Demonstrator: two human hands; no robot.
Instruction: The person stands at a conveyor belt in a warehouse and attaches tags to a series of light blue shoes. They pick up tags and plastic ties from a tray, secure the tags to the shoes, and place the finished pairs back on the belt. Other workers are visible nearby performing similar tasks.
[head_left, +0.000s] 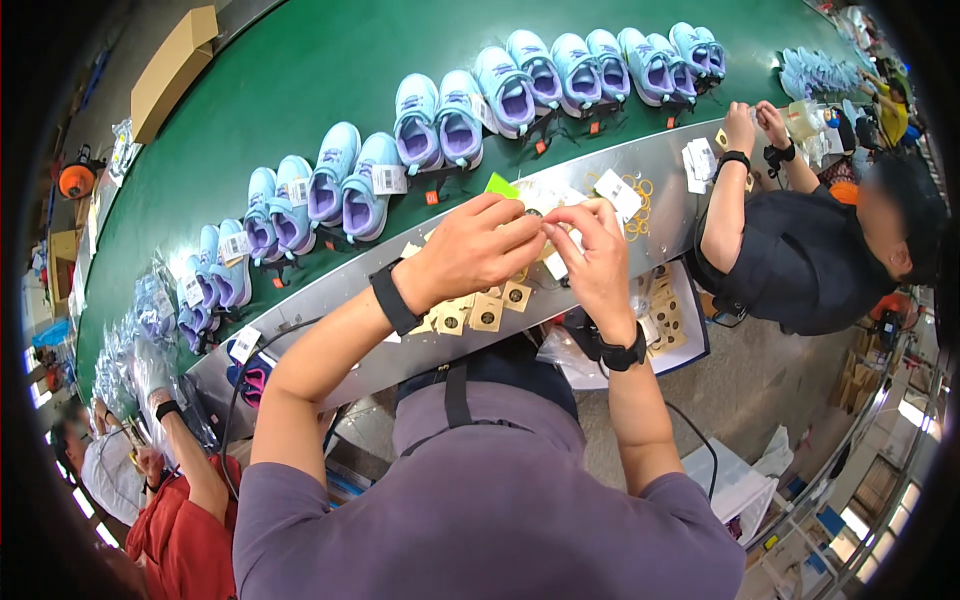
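Note:
Over the metal ledge, my left hand (482, 248) and my right hand (596, 262) meet with fingertips pinched together. Whatever small thing is between them is too hidden to name. Just below my left hand lies a pile of square tan cards (485, 312), each with a dark round mark. A bright green piece (502, 186) shows behind my left fingers. To the right of my right hand are white paper tags (617, 195) and a heap of thin yellow loops (637, 215).
Light-blue shoes (459, 120) in pairs line the green belt (330, 60), some with white tags. A box of cards (668, 315) sits below the ledge. Co-workers are close by: one in black (800, 255) at right, one in red (185, 530) at left.

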